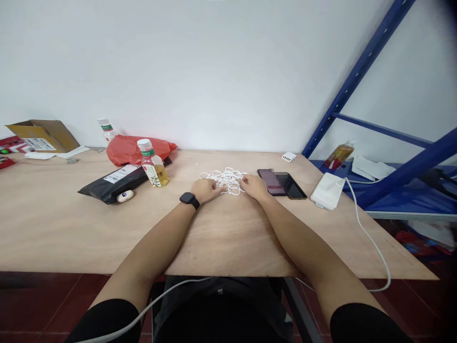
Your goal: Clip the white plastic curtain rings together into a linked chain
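Observation:
A tangled heap of thin white rings (230, 175) lies on the wooden table in front of me, some looped over each other. From the left, my left hand (206, 189), with a black watch on its wrist, reaches into the heap, its fingers curled on the rings. On the opposite side, my right hand (254, 186) pinches the heap's right edge between thumb and forefinger. The fingertips of both hands are small in view and partly hidden among the rings.
Right of my hands lie two phones (272, 182), a white power bank (327, 191) with a cable, and a white charger (289, 156). To the left stand a drink bottle (153, 164), a black parcel (114, 183), a red bag (124, 148) and a cardboard box (53, 136).

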A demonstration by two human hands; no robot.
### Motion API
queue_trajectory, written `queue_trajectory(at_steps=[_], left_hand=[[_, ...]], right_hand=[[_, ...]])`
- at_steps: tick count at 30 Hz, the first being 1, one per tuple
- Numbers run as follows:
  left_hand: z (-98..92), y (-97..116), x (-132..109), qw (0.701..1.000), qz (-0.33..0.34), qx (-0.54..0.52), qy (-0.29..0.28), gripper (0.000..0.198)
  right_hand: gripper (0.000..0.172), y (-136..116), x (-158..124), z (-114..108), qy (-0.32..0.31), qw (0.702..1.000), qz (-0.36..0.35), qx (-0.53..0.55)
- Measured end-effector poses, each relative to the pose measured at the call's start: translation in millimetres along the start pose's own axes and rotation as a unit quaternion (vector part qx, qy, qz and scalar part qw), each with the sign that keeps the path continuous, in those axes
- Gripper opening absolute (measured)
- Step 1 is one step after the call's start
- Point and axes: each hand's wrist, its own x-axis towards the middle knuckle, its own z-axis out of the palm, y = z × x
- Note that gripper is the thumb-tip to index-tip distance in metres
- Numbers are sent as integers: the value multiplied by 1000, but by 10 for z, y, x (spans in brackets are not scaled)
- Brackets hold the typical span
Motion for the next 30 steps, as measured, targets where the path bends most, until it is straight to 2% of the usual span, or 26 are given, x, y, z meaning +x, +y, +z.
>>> queue_trajectory(at_steps=[5, 9, 11, 13, 17, 21, 26, 30], left_hand=[[40, -44, 21, 999, 37, -20, 2, 46], [61, -52, 46, 998, 55, 9, 8, 37], [67, -43, 58, 999, 32, 24, 21, 34], [69, -33, 65, 999, 3, 27, 35, 32], [69, -30, 61, 999, -29, 0, 39, 32], [87, -24, 46, 998, -11, -41, 49, 33], [140, 1, 33, 998, 5, -48, 45, 30], [163, -8, 28, 994, 28, -67, 80, 29]], right_hand=[[23, -37, -4, 37, 5, 997, -48, 61], [16, -79, -6, 69, 11, 992, -92, 86], [20, -101, -12, 74, 35, 993, -85, 73], [26, -117, -21, 65, 54, 996, -49, 48], [25, -120, -38, 25, 23, 1000, 5, -1], [15, -95, -26, 44, 4, 1000, 4, -20], [26, -55, 13, 117, 45, 998, 0, 35], [23, -59, 22, 111, 84, 993, -40, 74]])
